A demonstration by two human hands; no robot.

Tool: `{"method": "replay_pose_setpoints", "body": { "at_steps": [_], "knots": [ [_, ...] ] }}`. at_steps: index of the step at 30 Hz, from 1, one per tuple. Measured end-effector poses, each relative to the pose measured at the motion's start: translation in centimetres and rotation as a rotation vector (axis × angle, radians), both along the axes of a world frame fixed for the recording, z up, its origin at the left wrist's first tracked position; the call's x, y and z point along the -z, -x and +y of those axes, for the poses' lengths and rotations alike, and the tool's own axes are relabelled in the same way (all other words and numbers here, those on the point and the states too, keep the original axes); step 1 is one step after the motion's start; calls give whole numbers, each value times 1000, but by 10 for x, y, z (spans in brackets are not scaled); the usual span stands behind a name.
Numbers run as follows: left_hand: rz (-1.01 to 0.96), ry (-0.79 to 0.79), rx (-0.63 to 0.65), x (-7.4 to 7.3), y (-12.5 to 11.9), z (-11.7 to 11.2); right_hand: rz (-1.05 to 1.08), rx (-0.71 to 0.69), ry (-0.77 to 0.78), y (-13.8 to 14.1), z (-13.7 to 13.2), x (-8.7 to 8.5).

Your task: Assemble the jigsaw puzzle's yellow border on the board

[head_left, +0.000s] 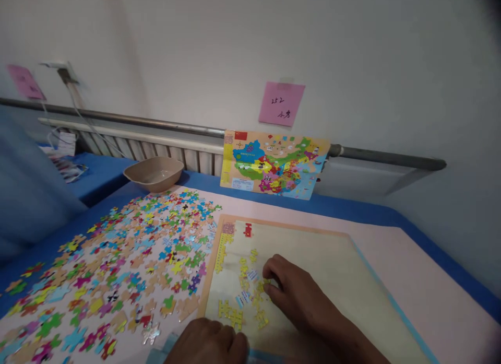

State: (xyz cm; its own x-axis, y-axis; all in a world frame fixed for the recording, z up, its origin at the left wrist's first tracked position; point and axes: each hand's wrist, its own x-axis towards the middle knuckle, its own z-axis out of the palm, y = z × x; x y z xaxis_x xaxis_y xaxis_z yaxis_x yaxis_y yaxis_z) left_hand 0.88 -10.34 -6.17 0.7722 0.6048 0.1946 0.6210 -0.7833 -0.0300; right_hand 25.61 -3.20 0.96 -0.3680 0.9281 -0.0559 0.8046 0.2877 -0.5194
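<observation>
A pale puzzle board (336, 265) lies on the table before me, with a few yellow pieces (245, 280) joined on its left part. My right hand (297, 296) rests on the board, fingers curled and pinching at the yellow pieces. At the bottom edge my left hand (209, 343) is curled, its knuckles near the board's lower left corner; what it holds, if anything, is hidden. Left of the board spreads a heap of loose coloured puzzle pieces (117, 265).
A colourful map picture (274, 163) leans against the wall rail behind the board. A beige bowl (154, 173) stands at the back left. A pink note (281, 104) sticks on the wall. Blue fabric (27, 191) rises at the far left.
</observation>
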Motion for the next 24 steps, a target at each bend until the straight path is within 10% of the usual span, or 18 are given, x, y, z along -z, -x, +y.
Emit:
{"method": "replay_pose_setpoints", "body": {
  "at_steps": [24],
  "knots": [
    [14,104,-11,-6,0,-2,71,29,74,2,-1,-6]
  ]
}}
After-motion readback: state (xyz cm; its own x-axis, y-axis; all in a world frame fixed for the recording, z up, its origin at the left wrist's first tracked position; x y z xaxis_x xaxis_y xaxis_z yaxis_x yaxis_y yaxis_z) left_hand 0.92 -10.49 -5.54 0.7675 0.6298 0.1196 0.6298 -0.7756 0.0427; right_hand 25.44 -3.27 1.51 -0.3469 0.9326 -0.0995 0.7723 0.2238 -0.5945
